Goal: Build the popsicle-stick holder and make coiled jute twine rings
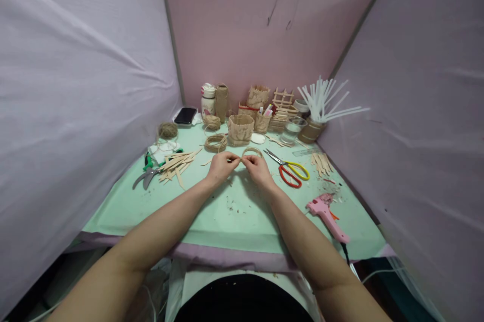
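My left hand (223, 166) and my right hand (257, 168) meet fingertip to fingertip over the middle of the green table. Both are closed in a pinch. Between them is something thin, too small to make out. A loop of twine (252, 151) lies just behind my right hand. Behind my hands stands a woven-looking tan basket (241, 129), with a coil of twine (216, 142) to its left and a white disc (258, 138) to its right. Scissors (289, 167) with red and yellow handles lie open to the right of my right hand.
Wooden strips (177, 165) and pruning shears (146, 178) lie left. A pink glue gun (328, 217) is at the right front. Behind are a water cup (292, 130), a pot of white sticks (312, 130), a bottle (208, 101) and a phone (185, 116).
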The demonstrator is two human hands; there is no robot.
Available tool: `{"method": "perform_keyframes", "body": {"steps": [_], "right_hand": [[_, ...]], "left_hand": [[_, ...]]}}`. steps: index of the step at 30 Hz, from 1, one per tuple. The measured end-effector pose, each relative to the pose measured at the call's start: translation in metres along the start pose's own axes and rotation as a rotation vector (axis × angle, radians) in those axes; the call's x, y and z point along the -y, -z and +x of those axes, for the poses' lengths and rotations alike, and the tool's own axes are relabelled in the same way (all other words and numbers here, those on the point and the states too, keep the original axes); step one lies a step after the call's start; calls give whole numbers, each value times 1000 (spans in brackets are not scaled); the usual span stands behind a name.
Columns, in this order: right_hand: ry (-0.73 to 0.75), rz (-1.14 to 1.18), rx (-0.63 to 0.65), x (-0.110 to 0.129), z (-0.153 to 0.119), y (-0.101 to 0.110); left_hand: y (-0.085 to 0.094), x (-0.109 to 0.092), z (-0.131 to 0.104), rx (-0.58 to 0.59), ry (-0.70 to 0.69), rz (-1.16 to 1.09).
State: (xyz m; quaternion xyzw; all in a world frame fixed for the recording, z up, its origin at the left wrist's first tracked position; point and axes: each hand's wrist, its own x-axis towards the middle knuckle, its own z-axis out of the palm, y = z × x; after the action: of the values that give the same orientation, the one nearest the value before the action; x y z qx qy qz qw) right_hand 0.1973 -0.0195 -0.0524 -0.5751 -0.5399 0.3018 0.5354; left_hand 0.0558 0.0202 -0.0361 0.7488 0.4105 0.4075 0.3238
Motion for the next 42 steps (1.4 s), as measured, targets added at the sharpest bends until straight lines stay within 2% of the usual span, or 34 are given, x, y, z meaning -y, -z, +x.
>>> {"method": "perform_keyframes", "body": {"steps": [4, 7, 10, 13, 16, 19, 25, 29, 33, 35, 39, 42], "right_hand": [[-9, 29, -17, 2, -1, -1], [-16, 35, -31, 2, -1, -2], [0, -4, -44, 3, -2, -2], [85, -121, -86, 6, -4, -2], [193, -245, -166, 8, -8, -3], [224, -284, -200, 10, -10, -4], [88, -208, -158, 9, -6, -2], [-4, -170, -96, 6, -2, 1], [-18, -97, -30, 4, -1, 3], [21, -100, -67, 6, -2, 4], [217, -201, -228, 12, -7, 1], [327, -252, -247, 17, -11, 1]], "left_hand": [[-3, 1, -2, -59, -139, 123], [-5, 0, -2, -67, -185, 189], [-6, -1, -2, -47, -152, 169], [-7, 0, -2, -25, -85, 77], [-8, 1, -3, -45, -27, 4], [-9, 0, -3, -59, 1, -29], [-10, -3, -2, -48, 54, -149], [-7, -2, 1, 34, 49, -265], [-3, -1, 2, 105, 22, -342], [-4, 1, 3, 84, 30, -345], [-9, 7, 6, 14, 80, -356], [-12, 11, 8, -17, 127, -408]]}}
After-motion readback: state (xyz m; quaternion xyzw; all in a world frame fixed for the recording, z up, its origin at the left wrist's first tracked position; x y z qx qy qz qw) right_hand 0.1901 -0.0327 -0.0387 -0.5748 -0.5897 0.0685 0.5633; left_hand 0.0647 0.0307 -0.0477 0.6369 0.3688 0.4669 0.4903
